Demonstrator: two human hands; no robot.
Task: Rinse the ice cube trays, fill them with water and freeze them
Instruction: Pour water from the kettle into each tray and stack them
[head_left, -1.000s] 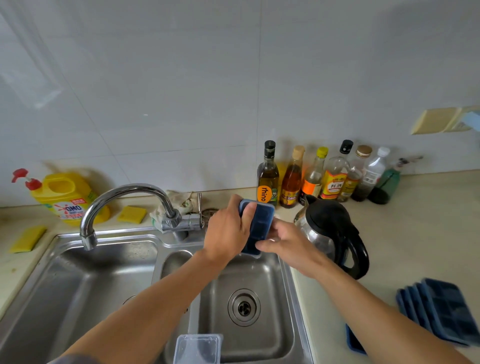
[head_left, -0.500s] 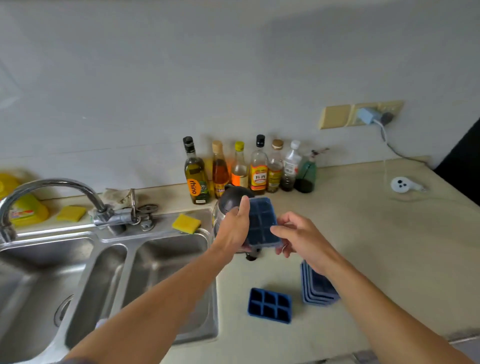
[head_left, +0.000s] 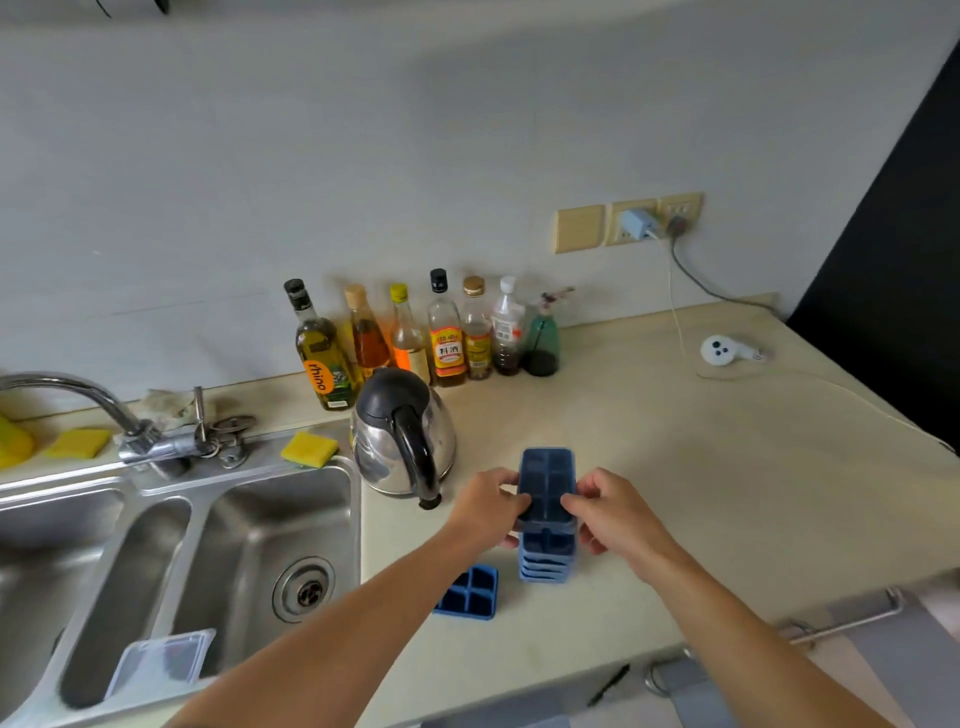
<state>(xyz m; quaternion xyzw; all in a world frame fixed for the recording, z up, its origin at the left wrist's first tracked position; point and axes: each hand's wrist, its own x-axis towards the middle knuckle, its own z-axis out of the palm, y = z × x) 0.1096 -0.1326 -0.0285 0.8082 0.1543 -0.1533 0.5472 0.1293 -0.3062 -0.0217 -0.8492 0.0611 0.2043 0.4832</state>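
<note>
A dark blue ice cube tray (head_left: 547, 480) is held level on top of a stack of like blue trays (head_left: 546, 562) on the beige counter. My left hand (head_left: 485, 506) pinches its left edge and my right hand (head_left: 610, 506) pinches its right edge. Another blue tray (head_left: 470, 593) lies alone on the counter just left of the stack, partly behind my left forearm. The double steel sink (head_left: 249, 525) is to the left, with the faucet (head_left: 78, 397) over its left basin.
A steel kettle (head_left: 402, 434) with a black handle stands just behind my left hand. A row of bottles (head_left: 447, 332) lines the wall. Yellow sponges (head_left: 310, 448) lie by the sink. A clear plastic lid (head_left: 161, 662) leans in the sink front. A white plug and cord (head_left: 724, 351) lie at the right.
Both hands carried the tray from over the right sink basin rightward to the counter and lowered it onto the stack. My view swung right with them.
</note>
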